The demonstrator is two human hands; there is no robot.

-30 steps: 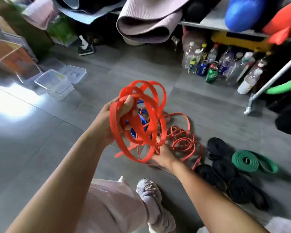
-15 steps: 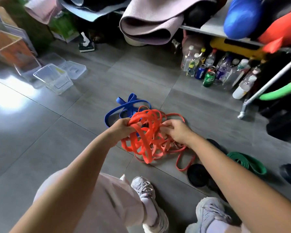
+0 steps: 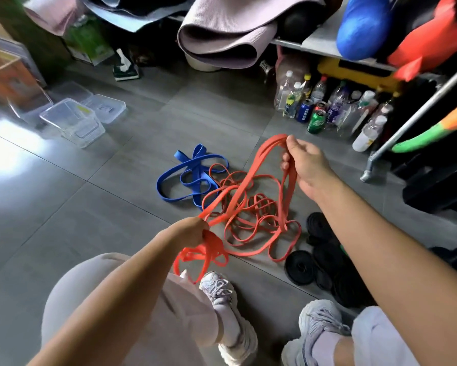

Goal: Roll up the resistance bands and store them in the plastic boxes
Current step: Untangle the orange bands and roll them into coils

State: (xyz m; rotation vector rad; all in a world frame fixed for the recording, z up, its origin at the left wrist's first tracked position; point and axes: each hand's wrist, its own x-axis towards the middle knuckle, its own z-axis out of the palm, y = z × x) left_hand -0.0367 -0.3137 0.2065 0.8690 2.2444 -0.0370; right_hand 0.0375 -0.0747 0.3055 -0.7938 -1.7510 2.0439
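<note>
Several tangled orange resistance bands lie on the grey floor in front of me. My left hand grips one end of an orange band, with loops hanging below it. My right hand holds the other end raised, so strands stretch between the two hands. A blue band lies loose behind the orange heap. Rolled black bands sit on the floor to the right, partly hidden by my right arm. Clear plastic boxes stand at the far left.
Bottles and cans line the floor under a shelf at the back right. Rolled mats hang over the shelf edge. A metal rack leg stands at the right. My knees and shoes are near the bottom.
My hands have pulled apart: the right one lifted an orange band up and to the right, the left one drew back toward me, stretching strands out of the heap.
</note>
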